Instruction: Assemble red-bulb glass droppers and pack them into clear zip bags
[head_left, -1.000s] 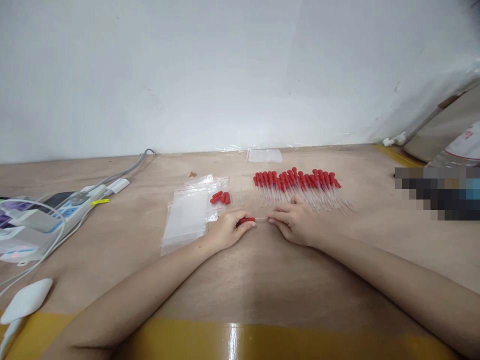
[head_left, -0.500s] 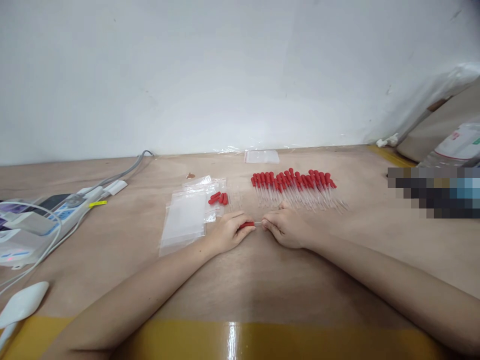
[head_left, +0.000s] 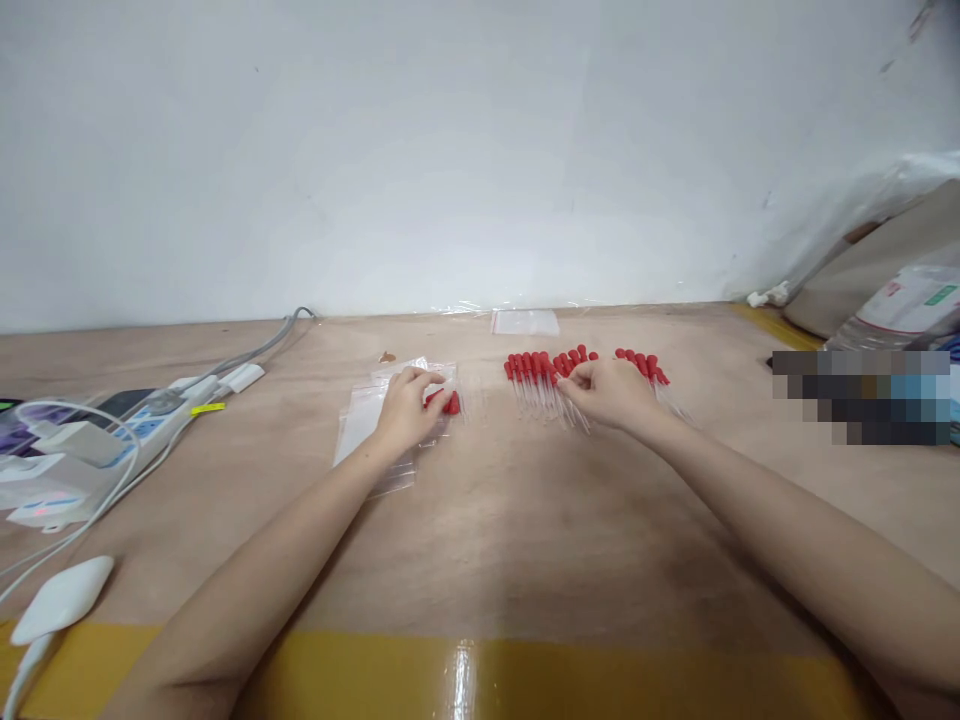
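Note:
My left hand is over the clear zip bags, its thumb and forefinger apart around a few loose red rubber bulbs. The hand hides part of these bulbs. Just right of them lie thin clear tubes, hard to make out. My right hand is at the row of droppers, which have red bulbs and clear tubes. Its fingertips are pinched at the red end of one dropper in the row's middle, and the hand covers several others.
A power strip with plugs and cables lies on the left, with a white plastic object in front of it. Against the wall rests a small clear bag. A plastic bottle is at far right.
My hands, together on one dropper before, have parted. My left hand has moved up and left to the loose bulbs and opened; my right has moved up to the dropper row.

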